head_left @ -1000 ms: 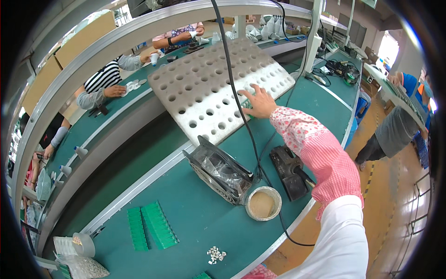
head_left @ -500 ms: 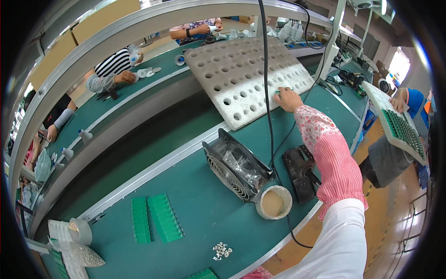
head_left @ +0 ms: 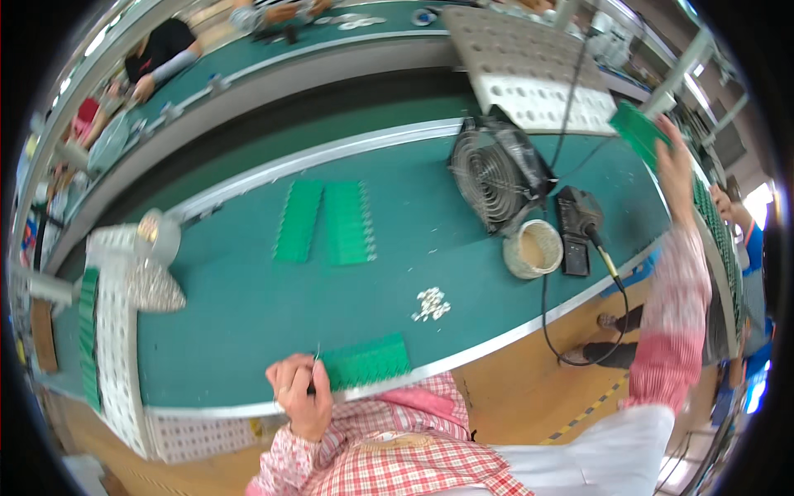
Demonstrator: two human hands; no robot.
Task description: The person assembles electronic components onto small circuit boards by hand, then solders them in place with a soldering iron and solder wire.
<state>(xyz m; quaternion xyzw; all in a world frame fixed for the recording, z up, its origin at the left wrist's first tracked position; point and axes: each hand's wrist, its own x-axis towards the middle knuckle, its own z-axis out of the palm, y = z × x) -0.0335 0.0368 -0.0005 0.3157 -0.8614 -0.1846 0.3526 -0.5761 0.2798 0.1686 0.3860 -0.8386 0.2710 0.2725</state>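
Left hand (head_left: 299, 397) at the near table edge, fingers curled round a thin metal tool, touching a green circuit board strip (head_left: 365, 361) lying there. Right hand (head_left: 672, 161) stretched far right, fingers closed on another green board (head_left: 638, 131) up by the white perforated tray (head_left: 529, 70). Small fan (head_left: 490, 175), soldering stand (head_left: 576, 227) and round tub (head_left: 533, 248) in between.

My left hand (head_left: 299, 397) pinches green board (head_left: 365, 361) at tabletop (head_left: 248, 306) near edge. My right hand (head_left: 674, 169) reaches far right, gripping second green board (head_left: 635, 128). Small fan (head_left: 494, 175) between.
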